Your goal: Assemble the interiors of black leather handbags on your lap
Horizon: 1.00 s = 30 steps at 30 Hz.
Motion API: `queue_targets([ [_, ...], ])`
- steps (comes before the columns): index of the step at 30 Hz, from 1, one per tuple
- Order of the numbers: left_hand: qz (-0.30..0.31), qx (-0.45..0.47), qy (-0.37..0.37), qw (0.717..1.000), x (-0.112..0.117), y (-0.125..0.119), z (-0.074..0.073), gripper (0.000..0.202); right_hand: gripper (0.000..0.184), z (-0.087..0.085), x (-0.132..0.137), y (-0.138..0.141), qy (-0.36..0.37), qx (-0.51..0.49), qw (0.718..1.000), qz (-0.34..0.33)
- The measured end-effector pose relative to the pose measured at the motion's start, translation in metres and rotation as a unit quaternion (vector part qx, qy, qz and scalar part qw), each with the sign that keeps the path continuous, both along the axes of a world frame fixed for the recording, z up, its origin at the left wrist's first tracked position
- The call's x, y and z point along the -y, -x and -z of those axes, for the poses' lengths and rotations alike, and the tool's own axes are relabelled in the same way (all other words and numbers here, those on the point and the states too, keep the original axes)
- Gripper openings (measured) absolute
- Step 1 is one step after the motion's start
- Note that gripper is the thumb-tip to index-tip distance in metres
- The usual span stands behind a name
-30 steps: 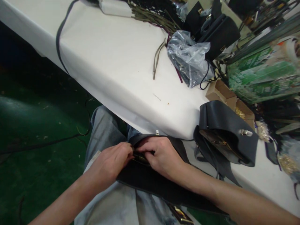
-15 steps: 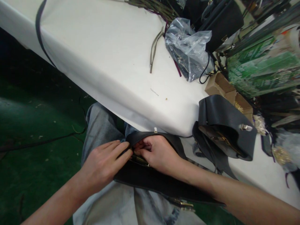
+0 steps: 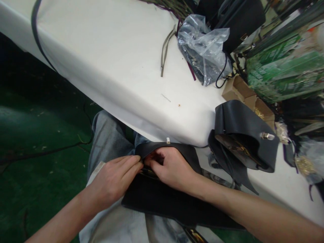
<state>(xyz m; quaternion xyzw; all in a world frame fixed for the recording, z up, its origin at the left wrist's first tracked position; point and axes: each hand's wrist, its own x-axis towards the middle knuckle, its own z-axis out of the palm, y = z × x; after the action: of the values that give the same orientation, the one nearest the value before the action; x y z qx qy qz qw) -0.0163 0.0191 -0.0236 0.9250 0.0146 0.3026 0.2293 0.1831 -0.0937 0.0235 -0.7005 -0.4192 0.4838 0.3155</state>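
A black leather handbag (image 3: 162,199) lies open across my lap, its broad flap spread toward me and a gold zipper partly showing inside. My left hand (image 3: 118,175) is closed on the bag's left edge, fingers pressed together at the corner of the opening. Reaching into the opening, my right hand (image 3: 167,167) has its thumb and fingers bent; the fingertips are hidden by the bag's wall, and what they pinch, if anything, cannot be seen. A small clasp (image 3: 168,140) sits on the bag's far rim.
A second black handbag (image 3: 243,135) stands on the white table (image 3: 101,44) at right. Behind it are a cardboard box (image 3: 239,89) with gold fittings and a clear plastic bag (image 3: 202,47). Grey strips (image 3: 165,50) and a tiny gold piece (image 3: 179,105) lie on the table.
My right fingers have gone slightly deeper into the bag. The near flap has shifted a little, and its gold fitting has moved lower in view. My left hand keeps its hold.
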Motion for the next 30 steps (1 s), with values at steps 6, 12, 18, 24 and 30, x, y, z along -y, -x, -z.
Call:
queue_targets([
  [6, -0.003, -0.003, 0.029, 1.0, 0.003, 0.002, 0.006, 0.021, 0.03, -0.004, 0.003, 0.002, -0.01, 0.006, 1.0, 0.009],
  [12, -0.009, -0.008, 0.047, 0.999, -0.001, 0.004, 0.011, 0.018, 0.024, -0.006, 0.002, 0.004, -0.016, 0.029, 0.999, 0.026],
  [18, -0.005, -0.005, 0.048, 0.999, 0.0, 0.006, 0.012, 0.019, 0.027, -0.004, 0.001, 0.004, -0.014, 0.03, 0.999, 0.018],
  [24, -0.006, -0.008, 0.073, 0.997, 0.002, 0.007, 0.015, 0.015, 0.024, -0.006, 0.002, 0.002, -0.024, 0.03, 0.999, 0.005],
  [30, -0.016, -0.015, 0.082, 0.996, 0.002, 0.007, 0.019, 0.016, 0.026, -0.007, 0.0, 0.002, -0.035, 0.034, 0.999, 0.005],
])
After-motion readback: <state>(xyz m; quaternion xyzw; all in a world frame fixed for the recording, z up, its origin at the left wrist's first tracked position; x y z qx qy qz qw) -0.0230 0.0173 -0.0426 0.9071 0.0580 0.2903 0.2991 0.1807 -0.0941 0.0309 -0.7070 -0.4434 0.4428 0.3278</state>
